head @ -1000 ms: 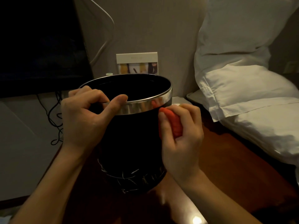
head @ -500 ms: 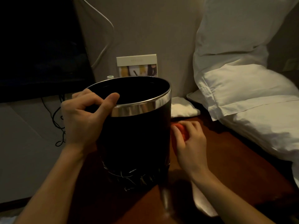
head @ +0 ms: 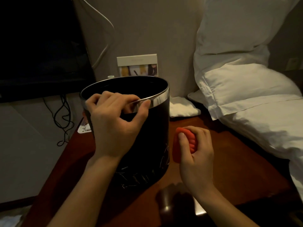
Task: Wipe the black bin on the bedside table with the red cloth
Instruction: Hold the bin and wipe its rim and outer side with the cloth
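A black round bin (head: 152,136) with a shiny silver rim stands upright on the dark red-brown bedside table (head: 229,161). My left hand (head: 114,126) grips the near rim, fingers curled over the edge and thumb on the silver band. My right hand (head: 196,154) holds the bunched red cloth (head: 183,145) just right of the bin's lower side; whether the cloth touches the wall I cannot tell.
White pillows (head: 246,89) and bedding crowd the table's right side. A small folded white cloth (head: 182,107) lies behind the bin, and a card (head: 137,65) leans on the wall. A dark screen (head: 41,46) and black cables (head: 64,115) are at left.
My right hand with the red cloth has moved down the bin's right side, from near the rim to low by the table. My left hand has shifted along the rim towards the front.
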Demonstrator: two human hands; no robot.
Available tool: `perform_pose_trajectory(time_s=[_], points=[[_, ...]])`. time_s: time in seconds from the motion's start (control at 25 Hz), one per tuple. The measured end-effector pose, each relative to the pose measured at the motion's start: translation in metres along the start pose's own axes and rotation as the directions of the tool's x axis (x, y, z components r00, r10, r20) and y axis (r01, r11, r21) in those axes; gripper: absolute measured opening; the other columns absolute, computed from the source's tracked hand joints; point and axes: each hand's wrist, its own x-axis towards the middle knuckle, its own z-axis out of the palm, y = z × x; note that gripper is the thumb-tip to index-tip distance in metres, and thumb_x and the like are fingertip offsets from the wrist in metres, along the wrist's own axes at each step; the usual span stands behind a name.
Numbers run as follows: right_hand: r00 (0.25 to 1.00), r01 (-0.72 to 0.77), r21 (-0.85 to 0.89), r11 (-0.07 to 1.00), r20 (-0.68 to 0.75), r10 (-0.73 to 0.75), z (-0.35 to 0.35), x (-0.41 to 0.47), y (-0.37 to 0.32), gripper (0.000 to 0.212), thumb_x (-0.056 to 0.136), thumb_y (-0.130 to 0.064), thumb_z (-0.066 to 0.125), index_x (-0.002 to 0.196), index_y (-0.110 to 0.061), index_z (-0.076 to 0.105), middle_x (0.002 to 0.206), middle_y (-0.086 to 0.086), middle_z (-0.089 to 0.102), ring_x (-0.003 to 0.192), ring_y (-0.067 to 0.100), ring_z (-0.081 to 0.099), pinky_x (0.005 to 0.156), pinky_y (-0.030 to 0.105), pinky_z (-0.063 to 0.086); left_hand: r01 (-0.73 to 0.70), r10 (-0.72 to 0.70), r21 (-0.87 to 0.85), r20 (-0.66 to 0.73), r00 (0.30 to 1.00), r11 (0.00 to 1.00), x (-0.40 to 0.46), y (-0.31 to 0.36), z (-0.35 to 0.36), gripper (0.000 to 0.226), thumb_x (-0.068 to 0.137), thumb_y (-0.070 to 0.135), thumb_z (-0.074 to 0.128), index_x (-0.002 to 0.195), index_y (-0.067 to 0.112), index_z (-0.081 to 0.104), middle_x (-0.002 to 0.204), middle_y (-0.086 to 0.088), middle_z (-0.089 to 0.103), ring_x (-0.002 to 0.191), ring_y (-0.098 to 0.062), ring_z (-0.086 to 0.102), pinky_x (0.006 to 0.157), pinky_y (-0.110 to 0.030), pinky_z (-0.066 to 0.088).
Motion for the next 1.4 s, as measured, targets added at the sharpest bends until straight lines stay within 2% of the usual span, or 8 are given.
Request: perform_pose_trajectory(time_s=[0.2, 0.32, 0.48, 0.6, 0.84, 1.12, 1.28, 1.4], points=[[0.998, -0.069, 0.003, 0.998, 0.011, 0.069, -0.007, -0.007, 0.004, 0.013, 0.097, -0.036, 0.051, 0.103, -0.047, 0.053, 0.108, -0.016, 0.053, 0.100, 0.000, 0.056, 0.080, 0.015, 0.044, 0.138, -0.164, -0.252, -0.086, 0.983, 0.958, 0.007, -0.046, -0.024, 0.024, 0.095, 0.033, 0.060, 0.076, 0.018, 0.065, 0.074, 0.024, 0.061, 0.076, -0.003, 0.057, 0.084, -0.045, 0.045], [0.995, -0.094, 0.019, 0.995, 0.022, 0.093, -0.006, -0.009, 0.005, 0.015, 0.095, -0.039, 0.048, 0.107, -0.044, 0.054, 0.109, -0.018, 0.053, 0.102, 0.000, 0.055, 0.081, 0.021, 0.044, 0.137, -0.153, -0.128, -0.127, 0.980, 0.982, 0.010, -0.042, -0.025, 0.028, 0.098, 0.030, 0.057, 0.076, 0.016, 0.068, 0.079, 0.019, 0.063, 0.081, -0.001, 0.058, 0.089, -0.049, 0.044], [0.994, -0.094, 0.033, 0.995, 0.057, 0.092, -0.006, -0.008, 0.005, 0.044, 0.088, -0.044, 0.041, 0.125, -0.028, 0.058, 0.116, -0.010, 0.052, 0.107, 0.000, 0.054, 0.085, 0.010, 0.042, 0.007, -0.009, -0.061, -0.028, 1.000, 0.998, -0.001, -0.015, -0.012, 0.018, 0.093, 0.035, 0.058, 0.081, 0.023, 0.064, 0.078, 0.014, 0.061, 0.082, -0.001, 0.054, 0.095, -0.034, 0.033], [0.994, -0.094, 0.033, 0.995, 0.055, 0.093, -0.007, -0.005, 0.003, 0.043, 0.090, -0.050, 0.049, 0.129, -0.033, 0.058, 0.118, -0.017, 0.048, 0.110, -0.001, 0.053, 0.085, 0.013, 0.046, 0.090, -0.100, -0.163, -0.050, 0.994, 0.983, 0.004, -0.034, -0.015, 0.024, 0.092, 0.041, 0.061, 0.071, 0.030, 0.060, 0.069, 0.025, 0.055, 0.074, 0.005, 0.052, 0.092, -0.030, 0.036], [0.996, 0.076, 0.040, 0.996, -0.060, -0.074, 0.000, 0.017, -0.011, 0.039, 0.089, -0.016, 0.075, 0.124, -0.028, 0.065, 0.125, -0.004, 0.055, 0.115, 0.003, 0.054, 0.093, 0.015, 0.048, 0.226, -0.251, -0.332, -0.034, 0.967, 0.916, 0.009, -0.056, -0.022, 0.031, 0.089, 0.044, 0.066, 0.059, 0.036, 0.062, 0.062, 0.020, 0.057, 0.066, -0.014, 0.053, 0.080, -0.049, 0.044], [0.930, 0.304, 0.000, 0.953, -0.219, -0.296, 0.037, 0.044, -0.034, 0.041, 0.091, -0.016, 0.073, 0.129, -0.004, 0.065, 0.125, -0.004, 0.059, 0.119, 0.026, 0.055, 0.103, 0.022, 0.043, 0.234, -0.255, -0.338, -0.018, 0.967, 0.912, 0.010, -0.057, -0.022, 0.031, 0.089, 0.048, 0.064, 0.059, 0.040, 0.061, 0.061, 0.021, 0.055, 0.066, -0.009, 0.049, 0.079, -0.047, 0.042], [0.958, 0.273, 0.081, 0.959, -0.109, -0.263, 0.051, 0.018, -0.030, 0.044, 0.102, -0.016, 0.056, 0.144, -0.004, 0.049, 0.151, 0.011, 0.044, 0.141, 0.022, 0.043, 0.113, 0.021, 0.036, 0.239, -0.255, -0.341, -0.003, 0.967, 0.909, 0.009, -0.057, -0.023, 0.032, 0.089, 0.049, 0.063, 0.059, 0.038, 0.062, 0.060, 0.020, 0.054, 0.068, -0.010, 0.049, 0.080, -0.047, 0.041], [0.975, 0.219, 0.125, 0.968, -0.074, -0.211, 0.048, 0.009, -0.024, 0.056, 0.103, -0.021, 0.053, 0.153, -0.010, 0.030, 0.144, 0.007, 0.053, 0.131, 0.005, 0.052, 0.104, 0.013, 0.043, 0.234, -0.247, -0.337, 0.003, 0.969, 0.912, 0.008, -0.057, -0.023, 0.034, 0.090, 0.047, 0.061, 0.057, 0.039, 0.060, 0.060, 0.020, 0.053, 0.069, -0.009, 0.049, 0.080, -0.046, 0.041]])
